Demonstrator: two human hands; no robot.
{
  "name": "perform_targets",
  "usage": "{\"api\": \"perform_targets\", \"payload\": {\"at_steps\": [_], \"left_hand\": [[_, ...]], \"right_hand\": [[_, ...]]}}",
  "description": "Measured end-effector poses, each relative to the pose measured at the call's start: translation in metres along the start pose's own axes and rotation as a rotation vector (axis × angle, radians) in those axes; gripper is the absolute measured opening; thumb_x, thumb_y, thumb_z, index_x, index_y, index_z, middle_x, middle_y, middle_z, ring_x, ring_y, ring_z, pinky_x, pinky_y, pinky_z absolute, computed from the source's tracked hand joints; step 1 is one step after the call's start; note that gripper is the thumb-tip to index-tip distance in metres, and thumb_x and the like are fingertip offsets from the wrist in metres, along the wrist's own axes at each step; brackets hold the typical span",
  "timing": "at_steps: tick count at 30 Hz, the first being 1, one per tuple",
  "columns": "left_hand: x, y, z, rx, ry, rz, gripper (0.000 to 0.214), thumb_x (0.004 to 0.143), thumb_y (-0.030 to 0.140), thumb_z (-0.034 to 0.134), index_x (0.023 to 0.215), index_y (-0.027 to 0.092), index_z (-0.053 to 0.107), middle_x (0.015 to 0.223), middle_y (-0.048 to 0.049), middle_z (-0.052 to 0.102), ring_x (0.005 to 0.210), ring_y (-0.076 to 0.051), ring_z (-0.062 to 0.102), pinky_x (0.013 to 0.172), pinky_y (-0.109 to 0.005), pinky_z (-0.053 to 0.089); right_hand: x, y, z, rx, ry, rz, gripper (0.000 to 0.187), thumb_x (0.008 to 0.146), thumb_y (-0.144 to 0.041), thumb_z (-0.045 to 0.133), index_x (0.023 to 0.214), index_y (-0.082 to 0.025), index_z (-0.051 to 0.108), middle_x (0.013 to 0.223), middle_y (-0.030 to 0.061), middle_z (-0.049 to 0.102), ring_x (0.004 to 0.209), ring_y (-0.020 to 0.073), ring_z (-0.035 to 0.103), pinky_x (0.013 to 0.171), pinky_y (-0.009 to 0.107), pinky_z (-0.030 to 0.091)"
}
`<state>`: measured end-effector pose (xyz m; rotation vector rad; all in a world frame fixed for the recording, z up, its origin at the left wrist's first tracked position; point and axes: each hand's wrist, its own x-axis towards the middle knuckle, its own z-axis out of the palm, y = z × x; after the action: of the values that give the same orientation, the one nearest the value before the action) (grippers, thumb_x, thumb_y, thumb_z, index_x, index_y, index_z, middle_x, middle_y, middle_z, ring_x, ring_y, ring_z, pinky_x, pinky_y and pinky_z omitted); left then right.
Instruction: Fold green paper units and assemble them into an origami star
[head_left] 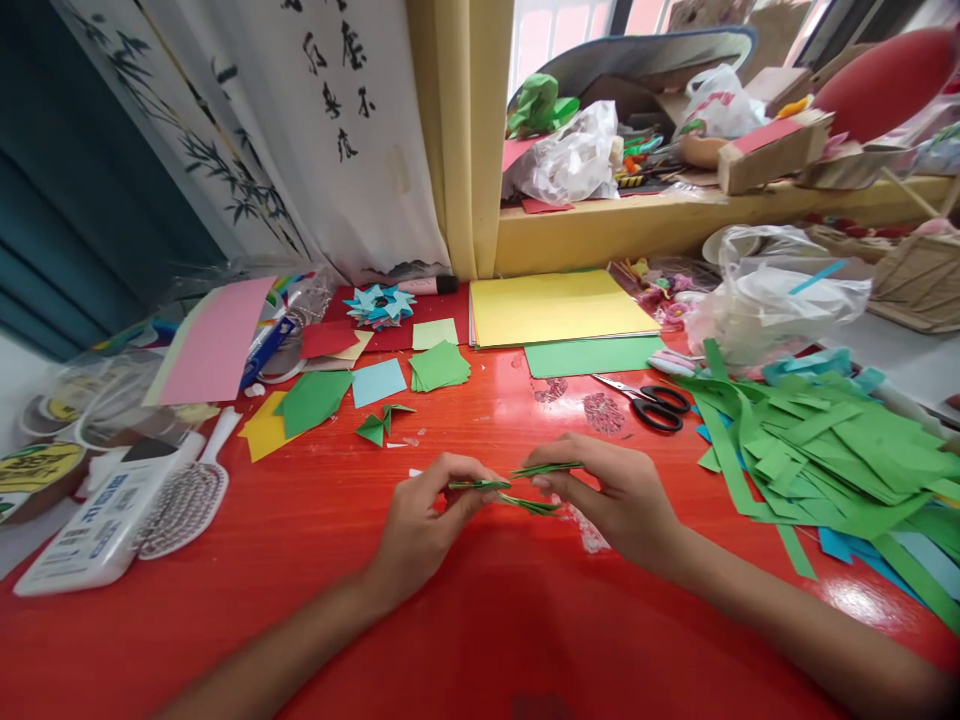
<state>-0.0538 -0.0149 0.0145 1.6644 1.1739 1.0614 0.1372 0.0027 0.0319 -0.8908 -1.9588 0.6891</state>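
Observation:
Above the red table, my left hand (431, 515) is closed in a pinch on a folded green paper piece (480, 485). Opposite it, my right hand (619, 492) pinches another part of folded green paper (546, 468) between thumb and fingers. A further green folded strip (531, 506) runs between the two hands, just below the fingertips. Whether these parts are joined, I cannot tell. Beyond my left hand lies a small folded green paper unit (384, 425). A stack of green paper squares (440, 366) and one light blue square (379, 382) rest farther back.
Black-handled scissors (658, 405) lie beyond my right hand. A heap of green paper strips (832, 450) covers the right side. On the left are a white hairbrush (187, 505) and a white bottle (94, 540). Yellow sheets (559, 308) and a blue folded-paper ring (380, 305) sit at the back.

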Motion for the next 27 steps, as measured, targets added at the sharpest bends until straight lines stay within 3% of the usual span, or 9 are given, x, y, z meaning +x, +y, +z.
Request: {"api": "perform_targets", "payload": {"at_steps": [4, 15, 27], "left_hand": [[-0.003, -0.0027, 0.0004, 0.102, -0.009, 0.087, 0.013, 0.081, 0.024, 0.051, 0.093, 0.023, 0.057, 0.076, 0.0026, 0.063, 0.062, -0.008, 0.058, 0.06, -0.019, 0.047], [-0.0013, -0.0047, 0.0003, 0.221, 0.031, 0.341, 0.019, 0.081, 0.016, 0.052, 0.097, 0.024, 0.057, 0.079, 0.0043, 0.067, 0.064, -0.006, 0.062, 0.06, -0.014, 0.048], [-0.0019, -0.0057, 0.0005, 0.255, 0.039, 0.389, 0.019, 0.08, 0.014, 0.053, 0.097, 0.022, 0.056, 0.078, 0.0043, 0.068, 0.063, -0.005, 0.062, 0.059, -0.012, 0.047]], "right_hand": [[0.0009, -0.0019, -0.0024, -0.025, -0.022, -0.134, 0.013, 0.082, -0.017, 0.051, 0.09, -0.02, 0.061, 0.079, 0.003, 0.064, 0.068, 0.0112, 0.059, 0.062, 0.023, 0.049], [-0.002, -0.0009, -0.0014, -0.101, 0.008, -0.346, 0.016, 0.081, -0.009, 0.049, 0.093, -0.015, 0.059, 0.077, 0.0053, 0.065, 0.068, 0.0105, 0.06, 0.059, 0.021, 0.05], [-0.005, -0.0005, 0.0018, -0.134, 0.011, -0.338, 0.017, 0.08, -0.007, 0.05, 0.094, -0.015, 0.058, 0.077, 0.0052, 0.064, 0.067, 0.0097, 0.059, 0.057, 0.02, 0.049]]}}
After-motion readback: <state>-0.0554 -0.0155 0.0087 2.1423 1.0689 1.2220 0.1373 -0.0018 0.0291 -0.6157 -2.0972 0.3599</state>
